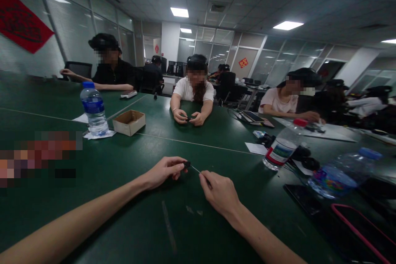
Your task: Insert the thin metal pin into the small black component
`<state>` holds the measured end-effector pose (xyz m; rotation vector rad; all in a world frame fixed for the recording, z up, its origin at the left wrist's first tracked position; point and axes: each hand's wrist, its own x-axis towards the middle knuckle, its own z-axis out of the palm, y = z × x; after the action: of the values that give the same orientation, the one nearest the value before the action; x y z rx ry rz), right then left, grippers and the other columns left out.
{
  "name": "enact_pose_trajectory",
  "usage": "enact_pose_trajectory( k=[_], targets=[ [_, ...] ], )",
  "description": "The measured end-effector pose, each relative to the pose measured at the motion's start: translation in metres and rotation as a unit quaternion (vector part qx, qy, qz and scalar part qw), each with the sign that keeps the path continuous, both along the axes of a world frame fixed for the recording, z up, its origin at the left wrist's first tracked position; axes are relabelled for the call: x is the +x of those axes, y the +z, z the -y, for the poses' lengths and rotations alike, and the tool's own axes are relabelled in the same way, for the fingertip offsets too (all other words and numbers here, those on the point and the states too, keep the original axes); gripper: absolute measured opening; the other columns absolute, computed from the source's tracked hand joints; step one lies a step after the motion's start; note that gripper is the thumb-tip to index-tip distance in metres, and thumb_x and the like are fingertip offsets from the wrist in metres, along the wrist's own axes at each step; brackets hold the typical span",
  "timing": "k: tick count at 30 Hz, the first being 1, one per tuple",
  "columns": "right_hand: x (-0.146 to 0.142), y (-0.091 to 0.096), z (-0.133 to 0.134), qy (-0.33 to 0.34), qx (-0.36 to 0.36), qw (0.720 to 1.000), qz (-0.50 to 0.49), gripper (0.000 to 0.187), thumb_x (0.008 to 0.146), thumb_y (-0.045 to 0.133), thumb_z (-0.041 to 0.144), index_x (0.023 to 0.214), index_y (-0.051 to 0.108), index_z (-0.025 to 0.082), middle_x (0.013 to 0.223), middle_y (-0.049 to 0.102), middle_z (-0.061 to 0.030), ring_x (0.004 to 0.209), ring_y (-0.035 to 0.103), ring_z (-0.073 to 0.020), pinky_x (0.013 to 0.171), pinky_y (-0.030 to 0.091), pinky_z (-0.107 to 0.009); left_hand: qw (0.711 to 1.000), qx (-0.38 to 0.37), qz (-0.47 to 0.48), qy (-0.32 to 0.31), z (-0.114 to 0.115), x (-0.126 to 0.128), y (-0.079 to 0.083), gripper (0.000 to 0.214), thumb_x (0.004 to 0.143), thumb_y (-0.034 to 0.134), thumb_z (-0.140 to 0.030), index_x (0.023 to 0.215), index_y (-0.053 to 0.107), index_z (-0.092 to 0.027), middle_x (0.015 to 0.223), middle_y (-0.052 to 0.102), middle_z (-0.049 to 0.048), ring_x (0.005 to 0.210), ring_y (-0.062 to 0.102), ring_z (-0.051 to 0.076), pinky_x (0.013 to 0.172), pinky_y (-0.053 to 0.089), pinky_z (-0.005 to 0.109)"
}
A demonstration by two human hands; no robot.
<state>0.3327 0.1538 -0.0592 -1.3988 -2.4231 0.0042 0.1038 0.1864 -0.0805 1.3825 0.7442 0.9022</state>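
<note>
Above the green table, my left hand (pixel 166 172) pinches a small black piece (pixel 187 164) between thumb and fingers. The piece is too small and dark for its kind to show. My right hand (pixel 220 193) is closed around a thin metal rod (pixel 195 169), which looks like a screwdriver's shaft. Its far end points at the black piece and seems to touch it. Whatever part of the rod lies inside my right fist is hidden by the fingers.
A water bottle (pixel 93 109) and a small open cardboard box (pixel 129 123) stand to the left. On the right are a red-capped bottle (pixel 282 146), a tilted blue-capped bottle (pixel 340 175) and a pink-edged phone (pixel 361 231). Several people sit around the green table (pixel 139 218).
</note>
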Motion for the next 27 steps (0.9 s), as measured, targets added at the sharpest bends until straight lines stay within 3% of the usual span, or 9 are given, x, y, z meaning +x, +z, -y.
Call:
enact_pose_trajectory(
  k=[8, 17, 27],
  targets=[
    [0.0, 0.0, 0.001, 0.008, -0.008, 1.0, -0.006, 0.037, 0.099, 0.029, 0.036, 0.096, 0.062, 0.019, 0.076, 0.063, -0.002, 0.061, 0.056, -0.0101, 0.056, 0.038, -0.019, 1.0, 0.013, -0.026, 0.0, 0.001, -0.002, 0.002, 0.052, 0.077, 0.066, -0.045, 0.118, 0.059, -0.013, 0.093, 0.06, 0.0064, 0.065, 0.045, 0.009, 0.059, 0.034, 0.022],
    [-0.001, 0.005, 0.003, -0.002, -0.009, 1.0, 0.008, 0.039, 0.099, 0.027, 0.034, 0.094, 0.063, 0.019, 0.077, 0.064, -0.0032, 0.06, 0.057, -0.0112, 0.055, 0.038, -0.02, 0.998, 0.011, -0.067, -0.013, 0.005, -0.002, 0.009, 0.06, 0.074, 0.069, -0.041, 0.127, 0.053, -0.018, 0.105, 0.06, 0.0082, 0.075, 0.049, 0.013, 0.063, 0.037, 0.023],
    [0.0, 0.002, 0.002, 0.006, -0.002, 1.0, 0.016, 0.039, 0.099, 0.028, 0.036, 0.094, 0.062, 0.019, 0.075, 0.063, -0.0025, 0.061, 0.056, -0.0109, 0.057, 0.038, -0.02, 0.991, 0.062, -0.117, -0.011, 0.006, -0.003, 0.014, 0.054, 0.081, 0.061, -0.043, 0.128, 0.053, -0.017, 0.076, 0.054, 0.0012, 0.065, 0.045, 0.011, 0.061, 0.034, 0.023]
  ],
)
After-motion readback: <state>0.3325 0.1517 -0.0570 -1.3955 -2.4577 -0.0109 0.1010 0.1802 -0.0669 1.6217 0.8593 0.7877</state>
